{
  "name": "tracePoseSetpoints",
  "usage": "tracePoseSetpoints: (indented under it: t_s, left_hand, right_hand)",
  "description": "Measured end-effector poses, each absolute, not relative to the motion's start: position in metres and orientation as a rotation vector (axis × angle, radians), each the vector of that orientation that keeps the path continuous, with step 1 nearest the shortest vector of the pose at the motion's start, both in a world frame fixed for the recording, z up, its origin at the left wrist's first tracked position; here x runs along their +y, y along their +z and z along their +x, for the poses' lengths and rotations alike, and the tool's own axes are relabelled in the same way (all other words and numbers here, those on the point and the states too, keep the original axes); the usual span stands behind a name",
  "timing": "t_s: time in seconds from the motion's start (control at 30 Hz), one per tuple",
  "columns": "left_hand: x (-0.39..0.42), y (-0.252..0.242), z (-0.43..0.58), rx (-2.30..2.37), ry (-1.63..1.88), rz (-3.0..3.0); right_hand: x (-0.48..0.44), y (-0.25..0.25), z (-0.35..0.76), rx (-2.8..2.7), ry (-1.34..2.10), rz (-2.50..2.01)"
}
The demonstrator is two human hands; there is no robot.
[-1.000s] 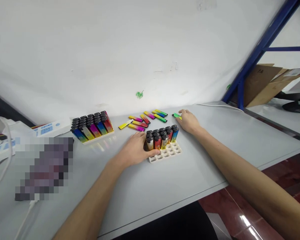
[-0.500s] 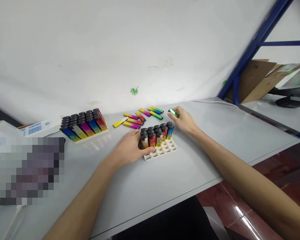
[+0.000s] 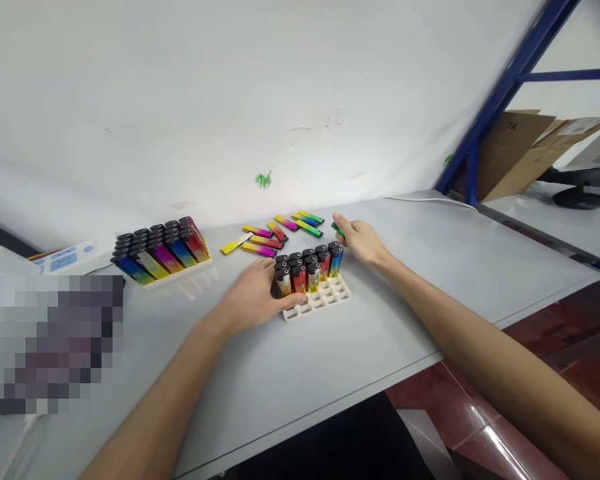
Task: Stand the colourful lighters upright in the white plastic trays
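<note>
A white slotted rack [image 3: 325,301] stands on the table in front of me. Upright lighters [image 3: 313,275] with black tops and coloured bodies fill its back rows; the front slots are bare. My left hand [image 3: 250,297] grips the rack's left end, thumb along the front and fingers behind. Just beyond its right back corner, my right hand [image 3: 360,240] is closed on a green lighter [image 3: 337,229], mostly covered by the fingers. Several loose lighters [image 3: 260,251], yellow with pink, red, green or blue, lie flat behind the rack.
At the left, a second white rack [image 3: 179,273] is packed with lighters. Nearby are a power strip [image 3: 63,259] and a pixelated dark object [image 3: 65,340] with a white cable. A wall closes off the back; a blue metal frame [image 3: 473,167] and cardboard boxes [image 3: 517,153] stand right.
My right hand has tilted the green lighter and brought it slightly closer to the rack. My left hand keeps its grip. The view has shifted a little.
</note>
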State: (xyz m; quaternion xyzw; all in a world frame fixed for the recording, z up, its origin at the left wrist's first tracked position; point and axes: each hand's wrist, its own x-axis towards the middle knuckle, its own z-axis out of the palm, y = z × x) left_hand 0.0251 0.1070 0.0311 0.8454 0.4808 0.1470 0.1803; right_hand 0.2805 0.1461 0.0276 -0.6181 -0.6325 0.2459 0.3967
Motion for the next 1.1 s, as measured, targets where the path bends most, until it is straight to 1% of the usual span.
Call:
tracePoseSetpoints:
  t_s: [0.13, 0.37, 0.63, 0.93, 1.1]
  left_hand:
    - [0.1077, 0.0311, 0.0251, 1.359, 0.419, 2.413]
    - [0.1084, 0.0301, 0.0252, 1.361, 0.437, 2.388]
    - [0.1063, 0.0334, 0.0258, 1.383, 0.411, 2.388]
    - [0.1058, 0.0328, 0.0259, 1.377, 0.436, 2.392]
    - [0.1052, 0.0346, 0.0265, 1.380, 0.429, 2.391]
  right_hand:
    - [0.1456, 0.0291, 0.2786, -1.504, 0.747, -1.477]
    - [0.1496, 0.0229, 0.2771, -1.466, 0.845, -1.390]
    - [0.1491, 0.0273, 0.2736, -1.240, 1.155, -1.325]
    - [0.1507, 0.0246, 0.2736, -1.257, 1.103, -1.364]
    - [0.1474, 0.0294, 0.2774, -1.304, 1.121, -1.207]
